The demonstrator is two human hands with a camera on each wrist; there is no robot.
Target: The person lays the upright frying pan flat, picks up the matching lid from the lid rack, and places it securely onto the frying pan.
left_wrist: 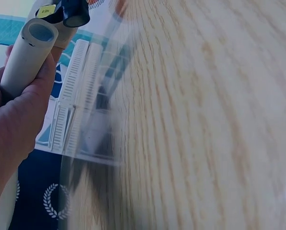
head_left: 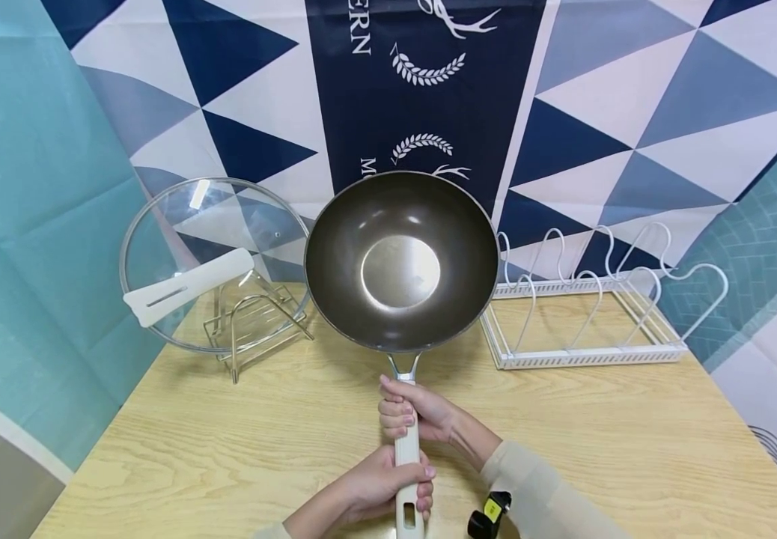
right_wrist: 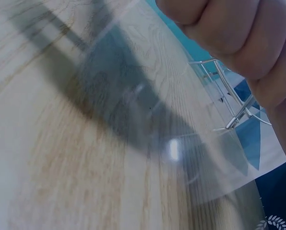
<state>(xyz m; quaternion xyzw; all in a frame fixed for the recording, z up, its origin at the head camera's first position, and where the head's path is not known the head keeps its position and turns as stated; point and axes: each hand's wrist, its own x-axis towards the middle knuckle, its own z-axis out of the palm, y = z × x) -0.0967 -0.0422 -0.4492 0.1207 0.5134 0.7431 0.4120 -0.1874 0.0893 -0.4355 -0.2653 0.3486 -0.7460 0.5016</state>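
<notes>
A dark wok (head_left: 402, 262) with a long pale handle (head_left: 406, 449) is held up above the wooden table, its inside facing the head camera. My right hand (head_left: 425, 410) grips the handle close to the metal fork below the pan. Lower down, near the handle's holed end, my left hand (head_left: 388, 479) has its fingers wrapped around it. In the left wrist view, the handle's hollow end (left_wrist: 41, 33) sticks out past my left hand (left_wrist: 23, 105). Curled fingers of my right hand (right_wrist: 244, 38) show in the right wrist view; the handle is hidden there.
On the left, a glass lid (head_left: 213, 202) with a white handle leans in a wire stand (head_left: 260, 322). A white rack (head_left: 590, 358) with several upright loops stands at the right. A patterned cloth (head_left: 254, 82) hangs behind the table (head_left: 213, 449).
</notes>
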